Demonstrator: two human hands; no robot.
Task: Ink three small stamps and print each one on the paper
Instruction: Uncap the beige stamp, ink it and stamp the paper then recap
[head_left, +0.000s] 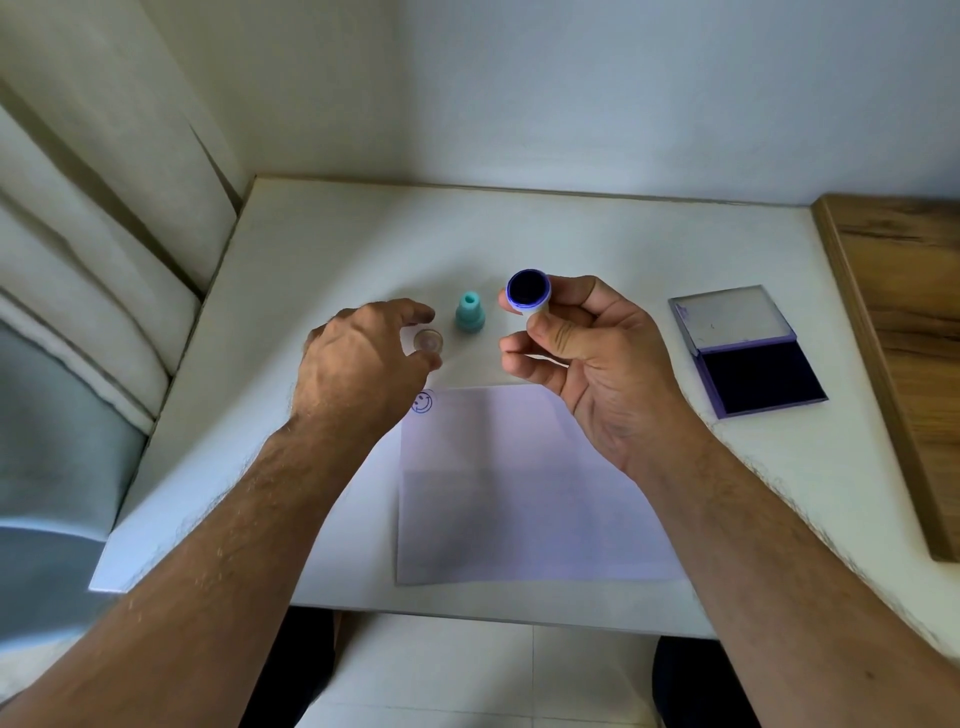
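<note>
My right hand (582, 358) holds a small white stamp (529, 292) above the table, its round face dark with blue ink and turned toward me. My left hand (358, 364) pinches a small clear round cap (428, 341) just above the table. Between the hands a teal stamp (470, 313) stands upright on the table. A white sheet of paper (519, 493) lies below the hands and carries one blue smiley print (423, 401) at its top left corner. The open ink pad (748, 353) sits to the right, its dark pad nearest me and its lid folded back.
The white table (311, 249) stands against a white wall. A wooden surface (904, 322) borders it on the right. Cushions (78, 260) lie to the left. The table's front edge runs just under the paper.
</note>
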